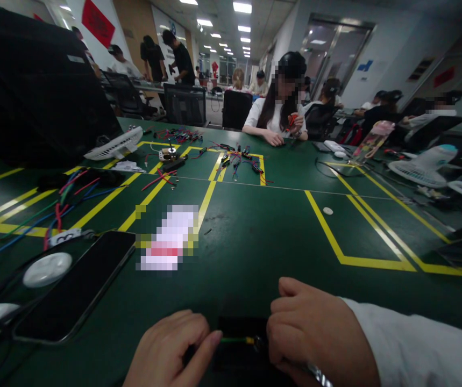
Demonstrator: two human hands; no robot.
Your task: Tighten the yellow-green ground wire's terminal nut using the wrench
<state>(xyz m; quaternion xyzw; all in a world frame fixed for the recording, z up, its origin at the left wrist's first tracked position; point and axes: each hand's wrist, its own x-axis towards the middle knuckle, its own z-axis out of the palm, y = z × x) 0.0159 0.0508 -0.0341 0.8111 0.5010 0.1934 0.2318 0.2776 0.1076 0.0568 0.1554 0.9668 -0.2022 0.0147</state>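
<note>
Low in the view, my left hand (176,346) is closed, with thumb and index finger pinching the end of a thin green wire (233,339). The wire runs right to a small yellow end piece (249,340), beside a dark round part close to my right fingers. My right hand (309,325) is curled shut just to the right, its fingertips hidden. From beneath it pokes a shiny metal piece (318,374), its kind unclear. A dark flat thing (236,357) lies on the green table under the wire.
A black phone (79,285), white round object (48,270) and loose wires (59,209) lie at left. A blurred-out bright rectangle (170,236) is ahead. Farther back are wire bundles (239,158), a bottle (374,141) and a white fan (424,166). A person (281,107) sits opposite.
</note>
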